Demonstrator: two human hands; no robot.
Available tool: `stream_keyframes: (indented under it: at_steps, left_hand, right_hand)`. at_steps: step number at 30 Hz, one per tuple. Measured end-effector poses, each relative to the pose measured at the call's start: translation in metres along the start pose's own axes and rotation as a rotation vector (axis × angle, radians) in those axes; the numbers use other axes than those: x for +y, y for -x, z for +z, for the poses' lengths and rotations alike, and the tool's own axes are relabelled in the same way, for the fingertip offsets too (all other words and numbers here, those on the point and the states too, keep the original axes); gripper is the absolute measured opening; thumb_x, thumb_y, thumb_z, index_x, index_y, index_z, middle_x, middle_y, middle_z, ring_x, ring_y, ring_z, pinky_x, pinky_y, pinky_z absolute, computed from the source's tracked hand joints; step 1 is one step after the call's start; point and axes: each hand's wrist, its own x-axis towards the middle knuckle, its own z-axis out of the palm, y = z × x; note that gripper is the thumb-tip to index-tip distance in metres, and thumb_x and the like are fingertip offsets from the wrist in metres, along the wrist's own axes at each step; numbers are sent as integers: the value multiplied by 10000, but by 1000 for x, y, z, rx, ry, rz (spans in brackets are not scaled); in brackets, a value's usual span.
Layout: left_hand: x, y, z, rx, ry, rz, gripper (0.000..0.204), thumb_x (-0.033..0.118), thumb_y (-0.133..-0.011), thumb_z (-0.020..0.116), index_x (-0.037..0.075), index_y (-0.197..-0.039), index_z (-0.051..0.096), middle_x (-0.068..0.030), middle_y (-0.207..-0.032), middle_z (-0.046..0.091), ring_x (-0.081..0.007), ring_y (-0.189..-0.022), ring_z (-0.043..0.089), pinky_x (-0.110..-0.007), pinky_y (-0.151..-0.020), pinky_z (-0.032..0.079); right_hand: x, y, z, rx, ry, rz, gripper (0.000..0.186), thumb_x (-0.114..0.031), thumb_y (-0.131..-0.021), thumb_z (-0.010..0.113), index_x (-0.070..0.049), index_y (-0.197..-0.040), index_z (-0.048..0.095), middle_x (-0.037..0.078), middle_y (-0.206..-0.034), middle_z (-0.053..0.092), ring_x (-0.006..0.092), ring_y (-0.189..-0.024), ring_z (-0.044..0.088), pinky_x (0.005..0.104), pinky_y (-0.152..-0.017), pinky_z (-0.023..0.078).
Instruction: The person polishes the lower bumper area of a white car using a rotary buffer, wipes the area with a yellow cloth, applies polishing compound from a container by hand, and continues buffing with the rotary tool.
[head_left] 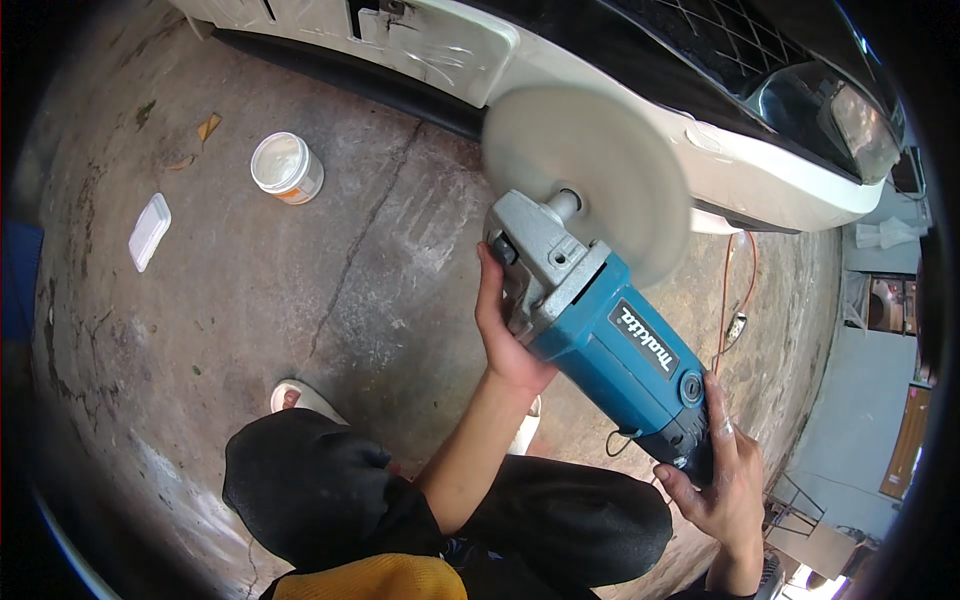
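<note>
A teal and silver power polisher (610, 330) is held diagonally in front of me. Its round pale pad (590, 150) is blurred as if spinning and overlaps the white car bumper (790, 190); whether the two touch, I cannot tell. My left hand (505, 340) wraps round the silver head and its side. My right hand (725, 480) grips the dark rear end, fingers along the side.
An open white tub (287, 160) of pale paste and its white lid (150, 232) lie on the concrete floor (230, 300). An orange cable (750, 280) runs at the right. My knees and sandalled feet are below; a pale wall (850, 380) stands far right.
</note>
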Motion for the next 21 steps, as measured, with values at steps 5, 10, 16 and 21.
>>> stream_keyframes:
  at_steps: [5,10,16,21]
  left_hand:
    - [-1,5,1,22,4,-30,656,638,-897,410,97,-1257,498,-71,-1113,608,-189,-1018,603,-344,-898,476]
    - [12,4,29,-6,-46,34,657,631,-899,418,80,-1250,499,-77,-1111,606,-184,-1022,601,-330,-895,477]
    - [17,7,25,-54,-20,11,651,618,-915,391,67,-1245,497,-82,-1101,609,-181,-996,614,-321,-888,483]
    - [8,6,6,-73,76,-39,638,593,-942,309,111,-1330,462,-115,-1205,595,-260,-1059,615,-429,-897,508]
  right_hand:
    - [0,5,-2,-6,13,8,919,-309,-693,775,49,-1402,312,251,-933,618,390,-789,635,426,-724,504]
    - [-12,20,-6,45,-18,25,942,-376,-726,749,53,-1416,273,271,-968,624,405,-838,647,422,-759,504]
    - [-27,20,-11,4,-5,70,967,-444,-754,723,62,-1424,244,319,-1059,598,441,-946,636,441,-848,488]
    - [-28,22,-8,-48,35,55,976,-453,-752,722,60,-1426,239,324,-1088,583,445,-964,626,440,-848,485]
